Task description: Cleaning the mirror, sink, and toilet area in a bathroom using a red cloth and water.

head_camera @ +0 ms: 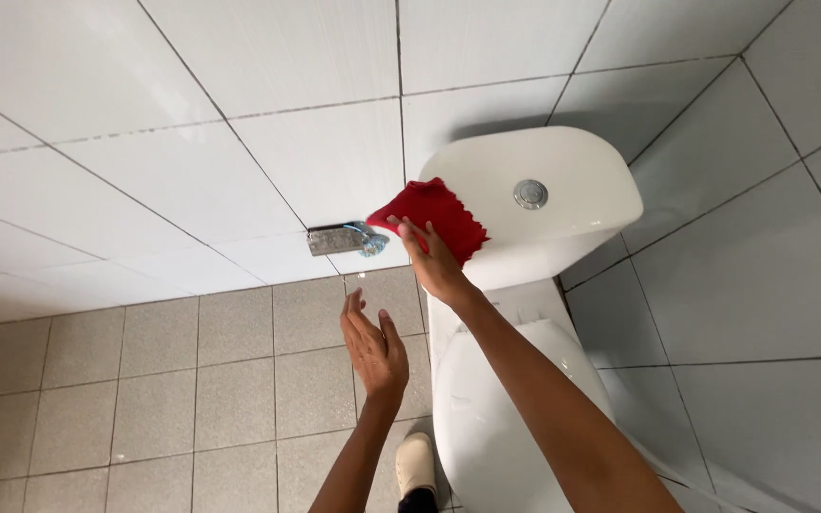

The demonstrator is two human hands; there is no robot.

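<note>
My right hand (432, 258) holds a red cloth (434, 217) pressed against the left side of a white toilet tank (563, 166). A round chrome flush button (530, 193) sits on the tank lid. My left hand (374, 347) hangs open in the air to the left of the toilet, above the floor, holding nothing. The closed white toilet lid (496, 408) lies below my right forearm.
White wall tiles surround the toilet. A small metal fitting (339, 238) with a blue piece sits low on the wall left of the tank. Grey floor tiles (144, 399) spread to the left. A pale slipper (416, 464) is on the floor beside the toilet base.
</note>
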